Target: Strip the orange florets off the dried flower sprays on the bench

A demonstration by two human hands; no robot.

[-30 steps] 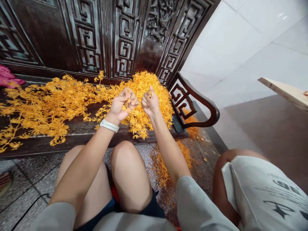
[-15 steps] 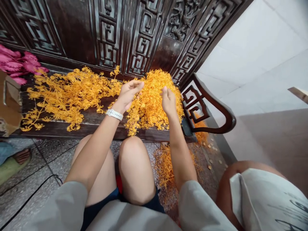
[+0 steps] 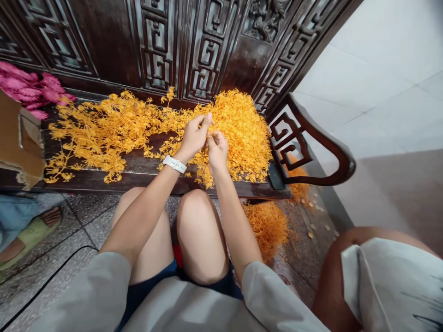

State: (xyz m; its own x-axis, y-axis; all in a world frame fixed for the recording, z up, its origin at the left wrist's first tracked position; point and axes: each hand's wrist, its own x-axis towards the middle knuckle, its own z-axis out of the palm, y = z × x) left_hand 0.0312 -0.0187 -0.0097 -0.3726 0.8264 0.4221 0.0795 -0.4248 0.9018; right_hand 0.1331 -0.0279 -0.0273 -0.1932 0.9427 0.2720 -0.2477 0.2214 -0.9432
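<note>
Right hand (image 3: 218, 152) inward — pinched on sprig (image 3: 209, 134).

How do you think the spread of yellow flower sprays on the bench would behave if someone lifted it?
The yellow flower sprays look light for their bulk, being thin stems with small blooms. They would probably snag and lift as a clump, since the stems overlap.

Dark print (image 3: 428, 319) on the pale garment (image 3: 391, 281), perhaps lettering, is unreadable.
</note>
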